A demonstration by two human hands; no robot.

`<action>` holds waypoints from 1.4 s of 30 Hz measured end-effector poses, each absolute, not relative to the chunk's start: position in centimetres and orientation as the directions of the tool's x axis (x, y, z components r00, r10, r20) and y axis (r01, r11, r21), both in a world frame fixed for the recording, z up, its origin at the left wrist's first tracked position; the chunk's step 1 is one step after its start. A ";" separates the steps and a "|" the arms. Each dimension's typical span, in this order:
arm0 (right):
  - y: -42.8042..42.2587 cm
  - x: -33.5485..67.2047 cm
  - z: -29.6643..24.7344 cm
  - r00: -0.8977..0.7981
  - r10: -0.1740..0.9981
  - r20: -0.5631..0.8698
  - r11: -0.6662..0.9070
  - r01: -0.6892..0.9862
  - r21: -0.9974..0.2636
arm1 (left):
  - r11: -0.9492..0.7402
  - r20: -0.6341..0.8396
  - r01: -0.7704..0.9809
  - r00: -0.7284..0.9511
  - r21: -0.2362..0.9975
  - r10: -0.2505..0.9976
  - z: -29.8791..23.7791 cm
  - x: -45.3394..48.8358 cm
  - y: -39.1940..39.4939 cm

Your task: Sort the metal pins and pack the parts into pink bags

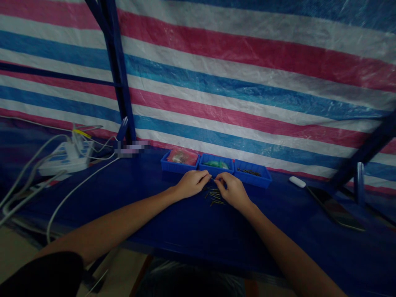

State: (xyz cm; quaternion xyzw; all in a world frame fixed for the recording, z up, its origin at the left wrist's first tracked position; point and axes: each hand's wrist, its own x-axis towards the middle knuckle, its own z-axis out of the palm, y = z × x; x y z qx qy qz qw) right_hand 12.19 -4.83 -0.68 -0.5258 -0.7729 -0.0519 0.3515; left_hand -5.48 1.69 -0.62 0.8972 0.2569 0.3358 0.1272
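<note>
My left hand point(192, 183) is closed in a pinch, its fingertips turned toward those of the other hand. My right hand point(232, 189) pinches too, close beside it. Something small and thin shows between the two sets of fingertips; its kind is too small to make out. Below the hands, several thin brass-coloured pins point(215, 194) lie loose on the blue table point(185, 231). Just behind the hands stand three blue bins: the left bin point(177, 167) holds a pinkish bag, the middle bin point(202, 167) green-wrapped contents, the right bin point(256, 180) more thin brass-coloured pieces.
A white power strip point(66, 159) with plugs and cables lies at the left. Toward the right are a small white case point(297, 182) and a dark phone point(335, 208). Blue metal posts point(119, 70) rise before a striped plastic sheet point(241, 82).
</note>
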 end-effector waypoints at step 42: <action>-5.0 11.0 -1.1 -0.277 0.834 0.477 0.368 0.924 -0.106 | -0.797 0.410 0.458 0.688 0.394 0.598 -1.8 -5.4 3.1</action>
